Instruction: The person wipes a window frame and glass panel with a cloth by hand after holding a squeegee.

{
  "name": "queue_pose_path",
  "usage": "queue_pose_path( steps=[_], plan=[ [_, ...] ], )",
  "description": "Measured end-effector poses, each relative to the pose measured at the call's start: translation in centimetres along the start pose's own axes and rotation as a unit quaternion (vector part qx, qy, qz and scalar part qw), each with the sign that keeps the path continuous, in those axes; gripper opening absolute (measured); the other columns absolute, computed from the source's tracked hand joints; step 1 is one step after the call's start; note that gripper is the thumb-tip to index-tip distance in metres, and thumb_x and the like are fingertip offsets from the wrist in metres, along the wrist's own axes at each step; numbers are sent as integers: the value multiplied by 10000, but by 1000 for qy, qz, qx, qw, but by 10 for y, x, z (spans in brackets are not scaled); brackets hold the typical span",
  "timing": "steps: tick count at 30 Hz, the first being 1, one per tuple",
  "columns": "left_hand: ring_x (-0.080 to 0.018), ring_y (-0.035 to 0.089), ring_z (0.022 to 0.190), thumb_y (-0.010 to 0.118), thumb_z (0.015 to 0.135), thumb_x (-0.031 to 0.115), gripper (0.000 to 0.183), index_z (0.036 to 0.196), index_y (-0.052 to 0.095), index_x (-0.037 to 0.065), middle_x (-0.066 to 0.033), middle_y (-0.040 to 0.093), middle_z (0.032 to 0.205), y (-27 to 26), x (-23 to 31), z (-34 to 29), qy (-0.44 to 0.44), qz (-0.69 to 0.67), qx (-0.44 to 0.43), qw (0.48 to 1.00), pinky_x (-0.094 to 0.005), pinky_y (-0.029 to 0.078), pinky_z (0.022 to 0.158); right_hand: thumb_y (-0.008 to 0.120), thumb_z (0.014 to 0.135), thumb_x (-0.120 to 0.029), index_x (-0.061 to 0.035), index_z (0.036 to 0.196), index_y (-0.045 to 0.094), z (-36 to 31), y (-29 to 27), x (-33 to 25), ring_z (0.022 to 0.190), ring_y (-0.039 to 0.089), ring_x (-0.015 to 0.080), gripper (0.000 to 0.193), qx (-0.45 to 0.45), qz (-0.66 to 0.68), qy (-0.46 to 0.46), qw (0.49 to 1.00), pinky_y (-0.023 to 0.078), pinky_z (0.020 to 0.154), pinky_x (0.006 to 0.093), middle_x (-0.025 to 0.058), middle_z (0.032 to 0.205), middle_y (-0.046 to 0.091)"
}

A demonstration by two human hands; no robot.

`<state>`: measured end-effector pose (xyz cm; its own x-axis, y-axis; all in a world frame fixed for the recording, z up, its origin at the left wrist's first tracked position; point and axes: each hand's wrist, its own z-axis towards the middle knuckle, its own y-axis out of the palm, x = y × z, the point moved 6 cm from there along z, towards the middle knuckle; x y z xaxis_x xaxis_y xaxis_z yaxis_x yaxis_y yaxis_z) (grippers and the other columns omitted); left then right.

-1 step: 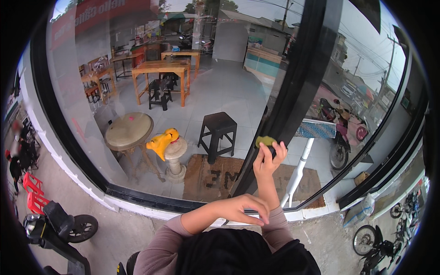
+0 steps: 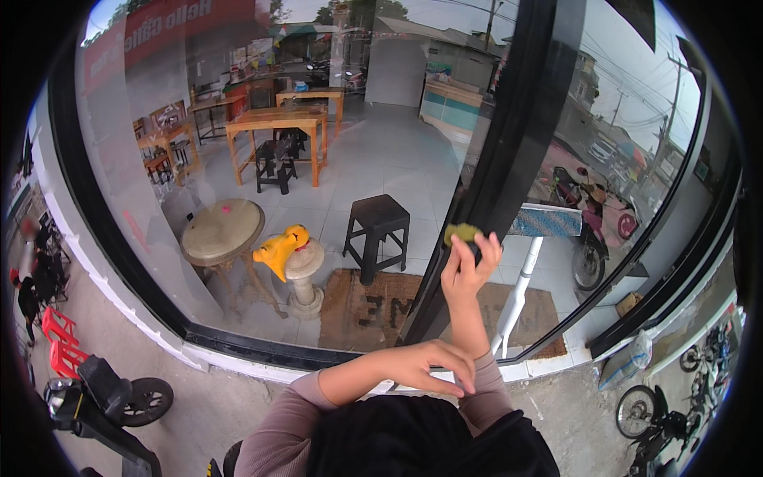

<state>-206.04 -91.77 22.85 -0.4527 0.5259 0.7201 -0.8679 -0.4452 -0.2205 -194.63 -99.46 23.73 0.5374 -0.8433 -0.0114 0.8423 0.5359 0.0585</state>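
Observation:
My right hand (image 2: 469,266) is raised with its fingers closed around a yellow-green sponge (image 2: 461,233). The sponge is at the upright black frame (image 2: 509,171) between two glass panes. Lower down, my left hand (image 2: 433,367) reaches across in front of my right forearm. Its thumb and fingers are apart and bent downward, with nothing seen in them. Whether its fingertips touch the right sleeve I cannot tell. To the left stretches a large glass pane (image 2: 413,151) with reflections on it.
Behind the glass are a black stool (image 2: 377,234), a round table (image 2: 222,230), a yellow cloth (image 2: 282,250) on a stone pedestal (image 2: 304,278) and a brown doormat (image 2: 358,306). A blue-topped white pole (image 2: 520,286) appears right. Motorbikes (image 2: 103,405) stand outside on both sides.
My right hand and the sponge have shifted slightly up along the black frame. My left hand has moved a little to the right, and the whole view has shifted slightly.

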Motion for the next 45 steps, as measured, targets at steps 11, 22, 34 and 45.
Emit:
queue_pose_path(
  steps=[11, 22, 34, 45],
  plan=[
    [-281, 600, 788, 641, 773, -64, 75, 839, 665, -36, -169, 644, 855, -40, 7, 24, 127, -80, 116, 982, -374, 460, 669, 626, 806, -108, -219, 1055, 646, 226, 7, 6, 1185, 429, 324, 273, 81, 0, -110, 991, 339, 957, 443, 44, 1182, 508],
    [-166, 614, 845, 511, 930, 112, 199, 1033, 613, -25, -117, 652, 895, -102, -37, -48, -13, 47, 443, 895, -291, 474, 783, 658, 765, -79, -240, 1046, 663, 28, -5, 12, 1206, 428, 310, 324, 1, 25, 14, 1000, 269, 1011, 471, 55, 1169, 503],
    [-168, 618, 865, 514, 924, 89, 188, 1054, 601, -16, -117, 652, 913, -82, -15, -71, -38, 66, 445, 892, -297, 478, 795, 626, 800, -73, -199, 1057, 650, 157, 5, -5, 1172, 437, 327, 287, 43, 29, -34, 998, 319, 980, 453, 60, 1164, 500],
    [-240, 612, 862, 583, 800, -94, 158, 942, 622, -35, -146, 629, 895, -45, 71, -87, 186, 144, 373, 898, -334, 479, 793, 619, 816, -78, -205, 1049, 651, 82, -1, -8, 1217, 402, 328, 267, 18, 6, 19, 1000, 293, 987, 487, 68, 1187, 488]
  ],
)
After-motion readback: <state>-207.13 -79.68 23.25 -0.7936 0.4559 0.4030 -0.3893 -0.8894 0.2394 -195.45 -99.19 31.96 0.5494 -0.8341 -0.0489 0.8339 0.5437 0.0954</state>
